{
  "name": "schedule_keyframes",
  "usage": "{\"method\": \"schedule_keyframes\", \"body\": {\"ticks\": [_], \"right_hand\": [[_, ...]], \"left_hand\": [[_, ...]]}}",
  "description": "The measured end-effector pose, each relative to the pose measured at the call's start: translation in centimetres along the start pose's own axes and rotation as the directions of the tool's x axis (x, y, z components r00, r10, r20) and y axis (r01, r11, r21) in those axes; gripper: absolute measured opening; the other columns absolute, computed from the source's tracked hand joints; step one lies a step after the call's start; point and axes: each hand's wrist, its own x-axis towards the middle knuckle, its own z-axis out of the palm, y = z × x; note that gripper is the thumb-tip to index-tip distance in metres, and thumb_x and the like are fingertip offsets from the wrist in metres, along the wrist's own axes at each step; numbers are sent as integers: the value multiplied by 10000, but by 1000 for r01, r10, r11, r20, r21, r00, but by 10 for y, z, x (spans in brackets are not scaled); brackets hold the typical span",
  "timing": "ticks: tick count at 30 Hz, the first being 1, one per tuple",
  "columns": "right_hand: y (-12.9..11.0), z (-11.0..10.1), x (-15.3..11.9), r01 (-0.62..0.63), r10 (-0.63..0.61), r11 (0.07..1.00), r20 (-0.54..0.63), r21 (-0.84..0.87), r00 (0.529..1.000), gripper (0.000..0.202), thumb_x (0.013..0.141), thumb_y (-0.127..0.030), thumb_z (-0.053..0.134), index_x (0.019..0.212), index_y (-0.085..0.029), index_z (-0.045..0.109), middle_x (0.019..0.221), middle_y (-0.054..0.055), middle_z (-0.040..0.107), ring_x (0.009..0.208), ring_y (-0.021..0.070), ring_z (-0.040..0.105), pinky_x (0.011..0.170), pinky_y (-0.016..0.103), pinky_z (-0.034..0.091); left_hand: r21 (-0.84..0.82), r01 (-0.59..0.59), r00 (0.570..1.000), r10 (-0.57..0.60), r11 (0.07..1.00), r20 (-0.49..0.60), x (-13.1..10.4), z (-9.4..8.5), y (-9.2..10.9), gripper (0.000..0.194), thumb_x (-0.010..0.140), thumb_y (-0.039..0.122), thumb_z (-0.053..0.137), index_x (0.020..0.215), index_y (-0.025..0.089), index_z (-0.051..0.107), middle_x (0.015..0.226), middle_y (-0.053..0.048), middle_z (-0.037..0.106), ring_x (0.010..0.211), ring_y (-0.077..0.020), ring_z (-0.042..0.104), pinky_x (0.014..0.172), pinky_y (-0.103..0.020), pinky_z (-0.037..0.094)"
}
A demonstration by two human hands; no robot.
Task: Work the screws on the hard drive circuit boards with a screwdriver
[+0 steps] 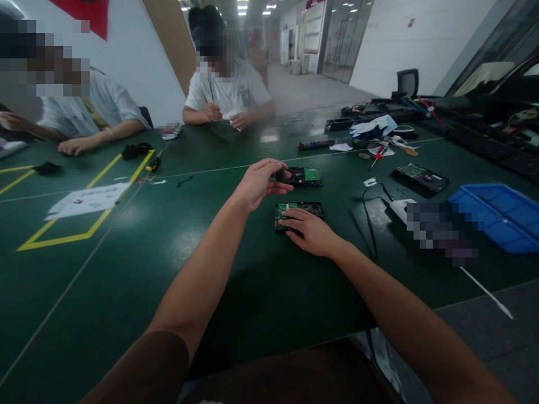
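Two hard drives lie on the green table in front of me with their circuit boards up. My right hand grips the nearer hard drive, its fingers over the board and its thumb at the near edge. Above and left of the farther hard drive, my left hand pinches a small dark, rounded object between thumb and fingers. The exact kind of that object is hard to make out, and the hand covers part of the farther drive's left end.
Right of me are another hard drive, a blue bin, a blurred-out device with a cable, and a red screwdriver. At left lie a yellow-black screwdriver and paper. Two people sit across the table.
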Motion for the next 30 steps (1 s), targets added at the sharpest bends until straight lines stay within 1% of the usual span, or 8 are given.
{"method": "schedule_keyframes", "body": {"ticks": [4,9,11,13,19,22,26,30], "right_hand": [[1,1,0,-6,6,1000,3,13,1000,385,969,-192,637,1343,-234,715,1450,124,653,1384,304,579,1198,573,449],[1,1,0,-4,4,1000,4,3,1000,386,976,-195,626,1352,-228,708,1454,126,650,1385,299,578,1195,566,452],[1,1,0,1,-1,1000,5,-2,1000,373,984,-199,619,1345,-206,710,1446,138,652,1385,302,577,1196,555,455],[1,2,0,2,-2,1000,3,-5,1000,368,985,-196,619,1340,-202,711,1445,140,653,1383,303,580,1197,552,456],[1,2,-1,5,-5,1000,-9,11,1000,391,968,-179,635,1347,-243,708,1452,113,652,1387,296,579,1202,566,448],[1,2,-1,8,-8,1000,-9,12,1000,388,972,-183,628,1348,-237,706,1454,121,649,1388,301,577,1195,572,454],[1,2,0,11,-11,1000,-4,-5,1000,367,985,-191,612,1339,-209,707,1451,131,648,1391,302,573,1203,556,450],[1,2,-1,11,-11,1000,3,-11,1000,364,991,-197,607,1341,-190,704,1456,140,643,1398,302,567,1208,545,447]], "left_hand": [[3,-1,1000,1,1000,-23,0,1,-1,160,939,299,614,991,160,675,964,-91,752,714,-170,761,631,-264,590],[25,1,998,1,1000,-68,-1,5,1,164,948,326,681,942,161,684,896,-58,705,622,-121,716,573,-227,546],[49,-7,998,10,999,-65,-3,6,2,148,942,310,691,934,163,691,880,-41,693,595,-103,698,549,-210,530],[69,-14,999,17,998,-35,-4,6,2,148,938,313,693,943,165,702,897,-37,698,594,-97,697,536,-200,524],[69,10,999,-13,998,40,-4,5,1,179,937,348,690,1001,181,683,978,-63,742,653,-130,744,538,-203,527],[46,26,999,-27,999,36,-3,5,-1,181,939,345,675,1032,196,632,980,-63,757,650,-147,751,555,-225,548],[11,8,1000,-8,1000,8,0,2,-3,159,944,334,636,1023,215,566,960,-62,763,655,-179,760,558,-259,567],[25,-2,1000,2,1000,26,1,0,-2,153,926,328,628,1005,198,608,988,-79,759,679,-180,763,578,-266,581]]}}
